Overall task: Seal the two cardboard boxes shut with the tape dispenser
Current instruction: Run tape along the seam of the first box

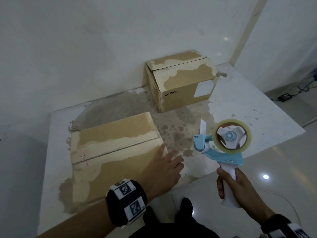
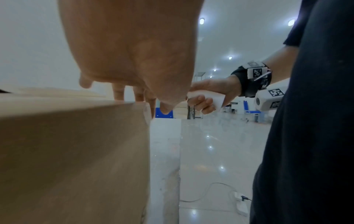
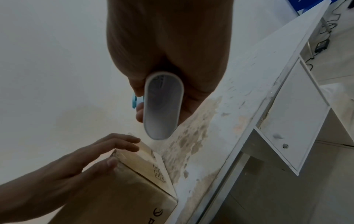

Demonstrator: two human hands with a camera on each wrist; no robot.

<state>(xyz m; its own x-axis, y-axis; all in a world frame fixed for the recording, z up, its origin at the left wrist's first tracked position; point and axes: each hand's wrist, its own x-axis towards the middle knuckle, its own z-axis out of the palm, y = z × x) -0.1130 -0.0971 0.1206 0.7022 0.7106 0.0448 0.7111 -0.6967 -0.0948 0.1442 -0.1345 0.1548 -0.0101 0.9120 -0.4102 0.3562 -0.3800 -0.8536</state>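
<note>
A near cardboard box (image 1: 109,148) lies on the white table, flaps down, with a seam running across its top. My left hand (image 1: 164,167) rests flat with straight fingers on the box's near right corner (image 3: 134,163). A second box (image 1: 181,81) marked PICO stands at the back by the wall, flaps down. To the right, my right hand (image 1: 235,184) grips the white handle of a blue tape dispenser (image 1: 224,143), held upright in the air off the table's right front edge. A loose tape end sticks up from its head. In the right wrist view the handle's butt (image 3: 162,106) shows.
The white table (image 1: 257,103) has worn, stained patches in its middle and sits against a white wall. Its front edge runs just under my left hand. Glossy floor with a white cable (image 2: 210,191) and adapter lies to the right.
</note>
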